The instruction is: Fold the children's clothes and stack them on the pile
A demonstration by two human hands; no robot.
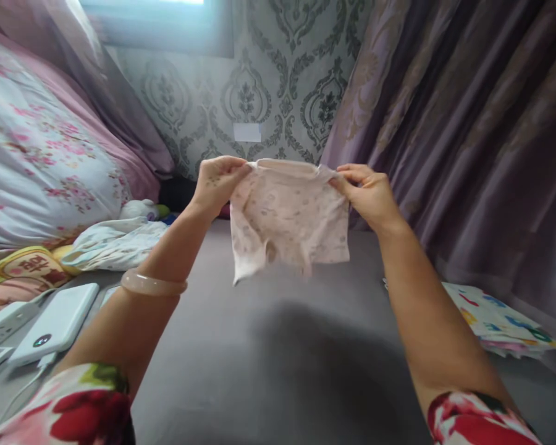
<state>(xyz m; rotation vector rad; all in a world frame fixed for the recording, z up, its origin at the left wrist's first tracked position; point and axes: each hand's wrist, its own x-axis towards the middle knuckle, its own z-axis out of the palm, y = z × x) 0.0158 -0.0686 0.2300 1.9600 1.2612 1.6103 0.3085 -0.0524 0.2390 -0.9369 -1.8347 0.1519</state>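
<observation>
A small pale pink baby garment (290,207) with a faint scattered print hangs in the air between my hands, over the grey bed surface. My left hand (221,179) pinches its upper left corner, thumb and fingers closed on the cloth. At the opposite upper corner my right hand (366,188) grips the fabric the same way. An opening shows along the top edge between the two grips. The lower edge droops unevenly, lowest at the left, and is slightly blurred. I cannot tell whether it is a top or shorts.
A white power bank (58,324) with a cable and a power strip (9,324) lie at the left. Behind them are crumpled pale cloth (115,244) and floral bedding (50,142). Folded printed cloths (503,318) lie right, beside the purple curtain (445,136). Patterned wall (287,93) stands ahead.
</observation>
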